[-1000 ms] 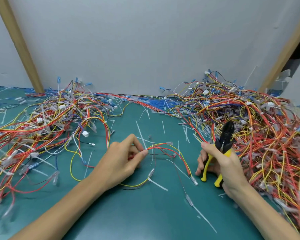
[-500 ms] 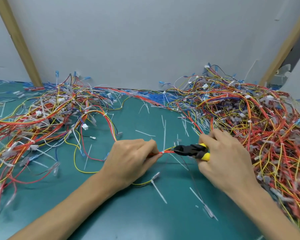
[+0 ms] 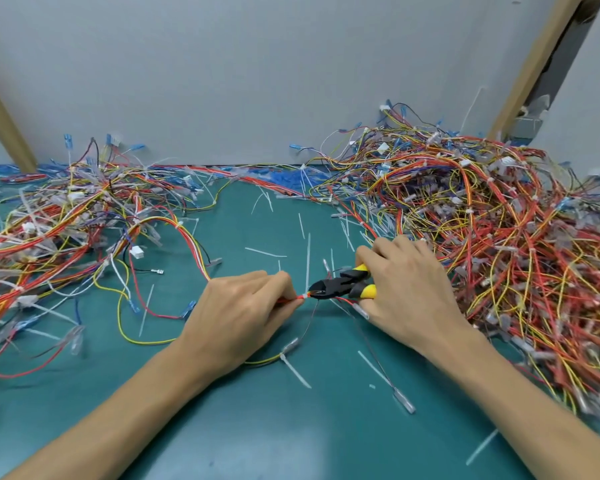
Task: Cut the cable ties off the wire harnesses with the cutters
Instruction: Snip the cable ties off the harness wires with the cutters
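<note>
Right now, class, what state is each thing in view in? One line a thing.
left hand, pinching the red wires
right hand, gripping the cutters
cutters, tip at the cable tie
cable tie, wrapped on the red wires, apparently uncut
left heap, tangled on the mat
right heap, tangled, larger
cut strips, loose on the mat

Matt green mat [image 3: 291, 427], dark metal cutters [image 3: 329, 289] with glossy yellow plastic handles.
</note>
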### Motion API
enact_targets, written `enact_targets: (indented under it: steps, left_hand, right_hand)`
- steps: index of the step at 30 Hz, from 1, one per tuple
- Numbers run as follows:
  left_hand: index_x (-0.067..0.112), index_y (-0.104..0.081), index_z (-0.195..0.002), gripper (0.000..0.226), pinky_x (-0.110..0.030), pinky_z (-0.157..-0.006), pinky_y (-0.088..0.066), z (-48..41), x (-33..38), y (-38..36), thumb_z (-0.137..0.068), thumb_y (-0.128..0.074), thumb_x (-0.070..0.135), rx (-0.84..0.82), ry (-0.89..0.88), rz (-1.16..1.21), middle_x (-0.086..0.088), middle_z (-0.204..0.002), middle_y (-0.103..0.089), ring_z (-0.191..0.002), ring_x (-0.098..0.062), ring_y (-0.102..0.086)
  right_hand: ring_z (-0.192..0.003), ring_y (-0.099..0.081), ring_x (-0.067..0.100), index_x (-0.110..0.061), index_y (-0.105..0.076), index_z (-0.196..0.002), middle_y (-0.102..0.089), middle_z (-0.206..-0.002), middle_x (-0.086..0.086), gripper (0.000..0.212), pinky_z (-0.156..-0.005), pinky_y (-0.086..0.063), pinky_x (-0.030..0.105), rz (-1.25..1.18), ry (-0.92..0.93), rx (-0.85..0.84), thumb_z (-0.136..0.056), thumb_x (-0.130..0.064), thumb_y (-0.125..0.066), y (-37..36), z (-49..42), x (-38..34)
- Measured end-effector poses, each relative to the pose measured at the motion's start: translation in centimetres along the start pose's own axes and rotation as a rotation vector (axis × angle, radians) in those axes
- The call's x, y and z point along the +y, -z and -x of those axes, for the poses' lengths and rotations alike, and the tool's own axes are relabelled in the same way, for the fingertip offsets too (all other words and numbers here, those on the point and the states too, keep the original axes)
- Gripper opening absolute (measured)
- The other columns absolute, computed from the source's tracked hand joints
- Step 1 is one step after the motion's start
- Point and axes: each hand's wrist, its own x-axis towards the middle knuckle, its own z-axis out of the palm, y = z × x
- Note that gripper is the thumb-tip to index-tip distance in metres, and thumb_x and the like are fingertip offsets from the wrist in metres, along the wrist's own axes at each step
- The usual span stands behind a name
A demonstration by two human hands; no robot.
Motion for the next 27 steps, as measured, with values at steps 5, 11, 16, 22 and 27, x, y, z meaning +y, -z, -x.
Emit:
enact_targets:
  steps: [5,11,16,22,27]
  left_hand:
    - [0.013,-0.062,-0.076,0.023,-0.036,-0.047,-0.048,0.0,0.1,0.1,-0.092,-0.068,0.027,-0.014,0.006,-0.004,0.003,-0.064,-0.061,-0.058,-0.017,-0.06]
    - [0.013,-0.061,-0.077,0.024,-0.034,-0.046,-0.046,0.0,0.0,0.1,-0.094,-0.064,0.029,-0.025,0.011,0.006,0.005,-0.064,-0.06,-0.058,-0.017,-0.059]
    - [0.01,-0.063,-0.08,0.028,-0.036,-0.048,-0.049,0.2,0.0,0.1,-0.094,-0.057,0.033,-0.046,0.055,0.087,0.003,-0.067,-0.063,-0.059,-0.019,-0.06]
    - [0.008,-0.064,-0.084,0.03,-0.035,-0.054,-0.053,0.2,0.1,0.1,-0.091,-0.065,0.037,-0.051,0.158,0.228,0.005,-0.07,-0.068,-0.061,-0.016,-0.064]
    - [0.011,-0.061,-0.083,0.026,-0.034,-0.057,-0.049,0.2,0.0,-0.1,-0.088,-0.07,0.035,-0.057,0.216,0.222,0.008,-0.069,-0.068,-0.06,-0.014,-0.062]
  right_hand:
    - [-0.086,-0.052,0.027,-0.02,-0.06,-0.095,-0.06,-0.09,-0.001,0.035,-0.081,-0.04,0.04,-0.016,0.005,-0.022,-0.069,-0.043,-0.061,-0.1,0.2,-0.3]
    - [-0.079,-0.051,0.028,-0.018,-0.062,-0.09,-0.06,-0.084,0.0,0.039,-0.077,-0.041,0.04,-0.074,-0.004,0.019,-0.063,-0.043,-0.049,0.1,0.3,-0.7]
    - [-0.077,-0.051,0.028,-0.02,-0.06,-0.087,-0.058,-0.079,-0.002,0.034,-0.073,-0.038,0.038,-0.04,0.042,0.011,-0.061,-0.037,-0.074,-0.6,0.2,-1.1]
    - [-0.067,-0.045,0.025,-0.024,-0.048,-0.075,-0.049,-0.067,-0.006,0.037,-0.065,-0.032,0.035,-0.053,0.078,-0.007,-0.064,-0.04,-0.08,-1.2,0.2,-1.2]
    - [-0.063,-0.037,0.022,-0.024,-0.044,-0.073,-0.049,-0.066,-0.005,0.036,-0.062,-0.03,0.033,-0.095,0.081,-0.014,-0.063,-0.034,-0.078,-1.5,-0.3,-1.5]
